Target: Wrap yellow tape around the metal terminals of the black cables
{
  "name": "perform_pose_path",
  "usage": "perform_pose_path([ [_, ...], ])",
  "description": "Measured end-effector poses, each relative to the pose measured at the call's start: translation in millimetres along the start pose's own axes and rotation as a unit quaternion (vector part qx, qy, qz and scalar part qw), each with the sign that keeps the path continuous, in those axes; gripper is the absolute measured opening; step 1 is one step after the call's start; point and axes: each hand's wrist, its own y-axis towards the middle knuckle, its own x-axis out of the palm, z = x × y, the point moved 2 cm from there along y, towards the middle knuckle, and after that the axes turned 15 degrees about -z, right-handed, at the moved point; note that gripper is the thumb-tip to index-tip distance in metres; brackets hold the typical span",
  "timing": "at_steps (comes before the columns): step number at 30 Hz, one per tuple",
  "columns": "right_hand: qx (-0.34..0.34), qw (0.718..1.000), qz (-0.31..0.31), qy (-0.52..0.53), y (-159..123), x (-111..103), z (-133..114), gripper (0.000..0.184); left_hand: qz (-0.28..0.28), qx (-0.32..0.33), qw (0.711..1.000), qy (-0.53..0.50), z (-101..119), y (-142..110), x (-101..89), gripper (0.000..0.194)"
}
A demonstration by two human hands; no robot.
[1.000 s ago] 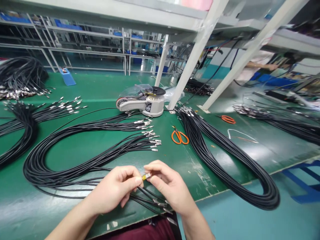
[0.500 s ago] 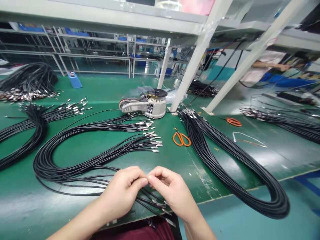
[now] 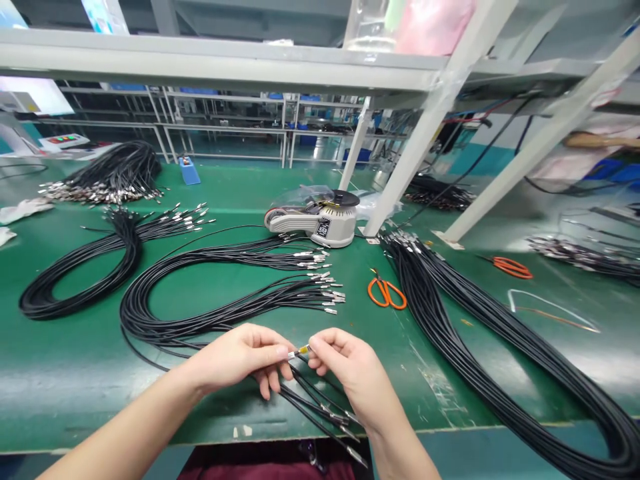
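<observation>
My left hand (image 3: 243, 359) and my right hand (image 3: 350, 373) meet over the near edge of the green bench (image 3: 75, 347). Both pinch the metal-tipped end of one thin black cable (image 3: 299, 351), which carries a small yellow band at the tip. Several more black cable ends (image 3: 325, 410) trail under my hands toward my lap. Just beyond lies a looped bundle of black cables (image 3: 210, 300) with silver terminals fanned to the right.
A grey tape dispenser (image 3: 320, 220) stands mid-bench. Orange scissors (image 3: 386, 293) lie right of the terminals, a second pair (image 3: 510, 267) farther right. A long cable bundle (image 3: 475, 320) runs along the right. More bundles (image 3: 90, 260) lie left. White frame posts (image 3: 425, 133) rise behind.
The view has shifted, so the bench contents sit farther right and lower. My hands stay pinched together on the cable end, whose yellow-banded tip shows again between the fingers.
</observation>
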Motion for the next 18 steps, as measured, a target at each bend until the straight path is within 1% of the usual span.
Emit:
perform_pose_path([
  [4,0.001,1.000,0.012,-0.015,-5,3,-4,0.025,0.057,-0.007,0.997,0.051,1,3,5.7,0.026],
  [6,-0.006,0.999,0.017,-0.026,-7,3,-6,0.025,0.072,-0.006,0.996,0.060,4,3,7.9,0.024],
  [12,-0.042,0.997,0.017,-0.070,-9,2,-8,0.023,0.097,0.006,0.994,0.047,5,2,11.8,0.022],
  [14,-0.041,0.995,0.018,-0.088,-9,1,-8,0.024,0.102,0.004,0.993,0.058,2,3,11.9,0.022],
  [18,-0.019,0.994,0.036,-0.097,-10,0,-5,0.024,0.112,-0.020,0.988,0.105,-5,6,11.2,0.021],
])
